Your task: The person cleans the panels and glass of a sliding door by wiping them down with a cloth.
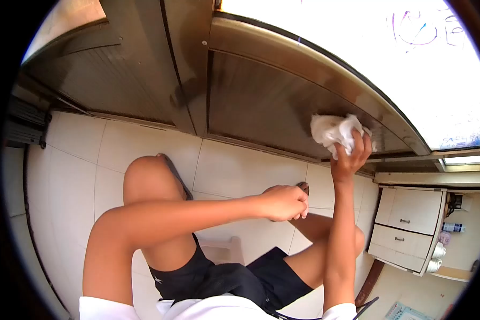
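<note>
I see the right hand gripping a bunched white cloth against the panel beyond; flatter pressure should help. The left hand, nearer, curls, contents hidden.

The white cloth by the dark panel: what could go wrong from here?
The bunched cloth could slip, since the right hand seems to hold only one side of it. The hand might also bump the frame bordering the panel. Reaching further could perhaps tip what looks like a low stool.
</note>
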Action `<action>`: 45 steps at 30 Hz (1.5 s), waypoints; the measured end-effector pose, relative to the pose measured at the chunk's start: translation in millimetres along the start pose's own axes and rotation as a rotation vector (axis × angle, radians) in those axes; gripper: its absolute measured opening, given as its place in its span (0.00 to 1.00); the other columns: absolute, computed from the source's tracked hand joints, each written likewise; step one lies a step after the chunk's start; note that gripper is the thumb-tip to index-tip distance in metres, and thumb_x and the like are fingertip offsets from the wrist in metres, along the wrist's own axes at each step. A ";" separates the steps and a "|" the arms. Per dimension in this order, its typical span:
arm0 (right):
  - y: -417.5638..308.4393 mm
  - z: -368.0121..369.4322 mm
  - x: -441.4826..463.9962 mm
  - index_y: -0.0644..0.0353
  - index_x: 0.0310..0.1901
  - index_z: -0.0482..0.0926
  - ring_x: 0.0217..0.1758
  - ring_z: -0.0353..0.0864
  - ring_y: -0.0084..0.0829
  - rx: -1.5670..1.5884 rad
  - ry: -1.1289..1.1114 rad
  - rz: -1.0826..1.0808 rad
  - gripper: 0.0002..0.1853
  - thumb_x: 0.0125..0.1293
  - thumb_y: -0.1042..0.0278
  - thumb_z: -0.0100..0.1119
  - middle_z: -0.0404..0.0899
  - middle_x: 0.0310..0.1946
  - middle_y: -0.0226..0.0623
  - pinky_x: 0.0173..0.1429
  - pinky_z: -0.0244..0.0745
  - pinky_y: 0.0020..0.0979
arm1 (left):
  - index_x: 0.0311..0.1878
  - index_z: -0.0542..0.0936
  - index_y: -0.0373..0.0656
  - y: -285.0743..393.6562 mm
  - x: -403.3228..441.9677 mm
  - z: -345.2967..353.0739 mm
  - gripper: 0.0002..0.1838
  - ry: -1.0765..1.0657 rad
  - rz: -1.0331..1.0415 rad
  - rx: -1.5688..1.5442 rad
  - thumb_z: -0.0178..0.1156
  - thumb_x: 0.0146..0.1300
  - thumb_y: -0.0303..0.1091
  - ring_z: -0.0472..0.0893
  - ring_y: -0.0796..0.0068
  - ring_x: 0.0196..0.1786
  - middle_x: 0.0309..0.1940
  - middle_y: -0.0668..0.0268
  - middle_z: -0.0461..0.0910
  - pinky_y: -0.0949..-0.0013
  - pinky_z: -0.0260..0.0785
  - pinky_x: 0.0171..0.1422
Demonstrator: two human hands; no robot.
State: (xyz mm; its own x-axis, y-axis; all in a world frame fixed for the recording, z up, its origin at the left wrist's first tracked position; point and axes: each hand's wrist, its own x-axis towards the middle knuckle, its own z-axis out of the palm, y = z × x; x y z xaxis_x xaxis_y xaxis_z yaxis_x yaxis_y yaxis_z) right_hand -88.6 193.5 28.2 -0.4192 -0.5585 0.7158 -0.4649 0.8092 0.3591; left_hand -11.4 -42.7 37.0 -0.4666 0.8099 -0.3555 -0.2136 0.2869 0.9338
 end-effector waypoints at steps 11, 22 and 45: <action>-44.4 18.4 3.0 0.62 0.58 0.72 0.54 0.74 0.41 1.838 0.554 2.003 0.21 0.66 0.66 0.60 0.72 0.54 0.44 0.60 0.76 0.48 | 0.35 0.87 0.37 -20.4 -16.6 8.1 0.17 -0.411 -0.056 0.991 0.54 0.57 0.39 0.86 0.48 0.39 0.32 0.52 0.86 0.48 0.75 0.44; -26.7 19.5 8.3 0.59 0.60 0.68 0.58 0.73 0.48 0.287 0.559 0.986 0.28 0.57 0.79 0.65 0.72 0.56 0.44 0.60 0.75 0.52 | 0.38 0.87 0.48 -36.3 -4.3 4.1 0.09 -0.148 -0.070 1.559 0.67 0.56 0.39 0.85 0.70 0.41 0.34 0.68 0.86 0.64 0.67 0.47; -30.7 47.2 -54.7 0.57 0.66 0.70 0.64 0.76 0.33 0.898 0.242 1.562 0.22 0.73 0.62 0.57 0.75 0.62 0.39 0.64 0.76 0.43 | 0.49 0.86 0.45 -46.5 4.3 13.9 0.17 -0.265 -0.091 1.494 0.67 0.60 0.42 0.86 0.63 0.48 0.43 0.62 0.88 0.56 0.70 0.58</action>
State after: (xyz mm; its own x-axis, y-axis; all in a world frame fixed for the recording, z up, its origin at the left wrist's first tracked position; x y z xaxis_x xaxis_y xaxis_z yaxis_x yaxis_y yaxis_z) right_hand -88.2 190.6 -50.3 -0.7615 0.6346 0.1318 -0.0662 0.1261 -0.9898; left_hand 8.5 -45.4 -7.4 -0.3029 0.7804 -0.5470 0.8818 0.4472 0.1498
